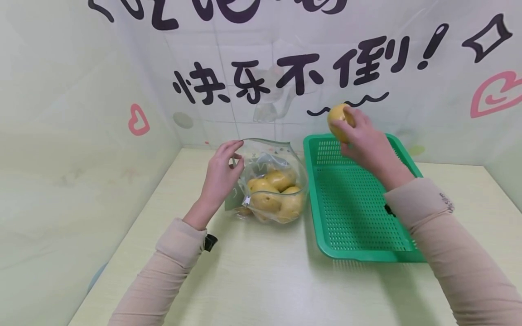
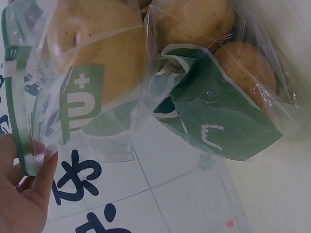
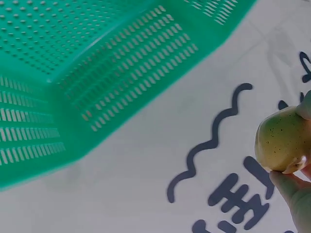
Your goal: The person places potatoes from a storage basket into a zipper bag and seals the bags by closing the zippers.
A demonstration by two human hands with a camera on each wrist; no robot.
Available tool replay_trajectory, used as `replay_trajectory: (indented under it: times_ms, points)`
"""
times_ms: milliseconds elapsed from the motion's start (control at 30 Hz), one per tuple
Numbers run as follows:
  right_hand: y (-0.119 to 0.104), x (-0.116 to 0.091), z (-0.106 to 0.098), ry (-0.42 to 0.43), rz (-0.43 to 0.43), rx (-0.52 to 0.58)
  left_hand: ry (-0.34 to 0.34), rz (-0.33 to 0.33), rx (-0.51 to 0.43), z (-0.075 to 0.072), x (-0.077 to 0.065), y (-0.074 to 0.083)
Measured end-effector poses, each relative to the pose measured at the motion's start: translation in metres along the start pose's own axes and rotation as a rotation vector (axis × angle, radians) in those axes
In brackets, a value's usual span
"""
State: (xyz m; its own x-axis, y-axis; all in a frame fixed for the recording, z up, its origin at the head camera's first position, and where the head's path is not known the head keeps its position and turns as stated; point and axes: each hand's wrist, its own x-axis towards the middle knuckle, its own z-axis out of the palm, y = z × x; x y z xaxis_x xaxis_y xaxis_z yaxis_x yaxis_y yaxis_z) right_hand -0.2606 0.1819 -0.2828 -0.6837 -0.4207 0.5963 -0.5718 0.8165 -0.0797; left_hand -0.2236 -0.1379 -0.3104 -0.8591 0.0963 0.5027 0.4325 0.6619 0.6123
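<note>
My right hand (image 1: 369, 145) grips a potato (image 1: 339, 122) above the far end of a green plastic basket (image 1: 318, 217). In the right wrist view the potato (image 3: 282, 141) shows between the thumb and fingers, apart from the basket (image 3: 126, 73). My left hand (image 1: 222, 174) pinches the rim of a clear zip bag (image 1: 267, 146) at its upper left corner. Several potatoes (image 1: 267, 199) lie inside the bag, whose mouth stands open. From the left wrist, the fingers (image 2: 43, 182) hold the bag's green zip edge, and a green printed panel (image 2: 214, 111) covers part of the potatoes.
The bag and basket stand side by side on a pale wooden table (image 1: 261, 280). Behind them rises a white printed sheet (image 1: 253, 45) with dark lettering, and another pale sheet (image 1: 73, 136) hangs at the left. Perforated walls surround the basket's floor.
</note>
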Motion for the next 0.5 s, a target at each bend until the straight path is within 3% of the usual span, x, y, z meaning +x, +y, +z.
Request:
replay_trajectory:
  times_ms: [267,500]
  points:
    - [-0.017,0.008,-0.014,0.092,-0.086,0.055,0.001,0.0,-0.01,-0.001,0.0,0.001]
    - [-0.034,0.014,-0.017,0.151,-0.242,0.048,-0.005,-0.011,-0.012,0.0,0.0,-0.001]
